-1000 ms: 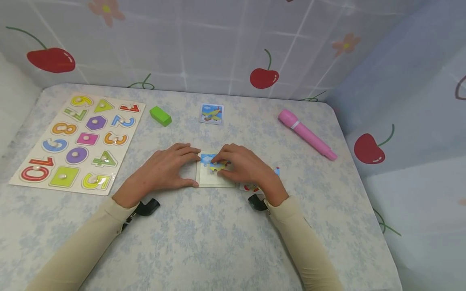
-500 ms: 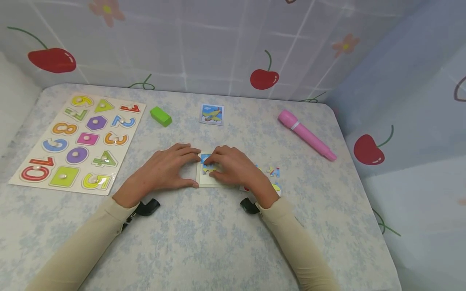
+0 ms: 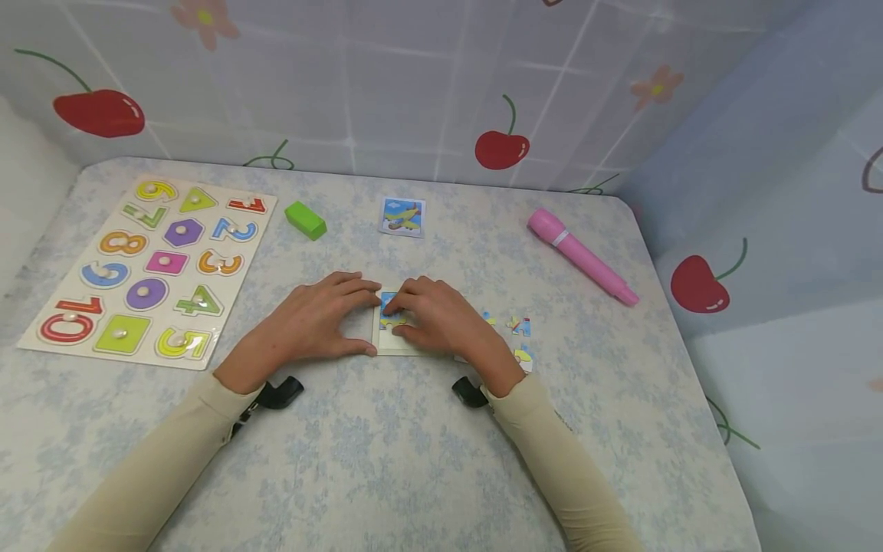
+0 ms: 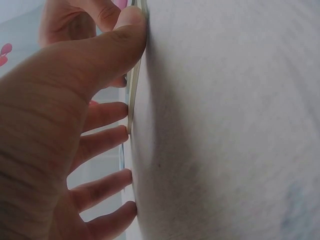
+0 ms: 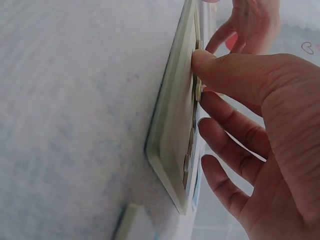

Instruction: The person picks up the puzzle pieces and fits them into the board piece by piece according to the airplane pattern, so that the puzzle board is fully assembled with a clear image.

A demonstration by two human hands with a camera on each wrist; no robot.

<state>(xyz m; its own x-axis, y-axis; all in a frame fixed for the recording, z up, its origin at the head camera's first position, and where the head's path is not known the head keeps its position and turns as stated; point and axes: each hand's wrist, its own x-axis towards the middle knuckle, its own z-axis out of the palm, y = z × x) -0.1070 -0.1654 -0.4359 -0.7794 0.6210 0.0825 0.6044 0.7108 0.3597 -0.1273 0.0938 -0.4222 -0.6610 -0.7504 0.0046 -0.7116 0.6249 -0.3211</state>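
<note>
On the left, my left hand (image 3: 313, 318) rests with its fingers spread against the left edge of a small white puzzle tray (image 3: 395, 346). Its thumb and index fingertips touch that edge near the two corners. Over the tray, my right hand (image 3: 438, 316) pinches a small jigsaw piece (image 5: 199, 91) between thumb and index finger, low against the tray. Blue and yellow printed pieces (image 3: 388, 322) show in the tray's upper left; the right fingers cover part of them. Loose jigsaw pieces (image 3: 520, 326) lie right of the tray, partly hidden by my right wrist.
Behind the tray lies a small airplane picture card (image 3: 402, 216). A green block (image 3: 305, 221) sits to its left, beside a large number-and-shape peg board (image 3: 148, 272). At the back right is a pink pen-shaped stick (image 3: 582, 257). A cherry-printed curtain surrounds the table.
My right hand has shifted left with the jigsaw piece, toward the tray's left side, uncovering more loose pieces on the right. My left hand has stayed at the tray's edge.
</note>
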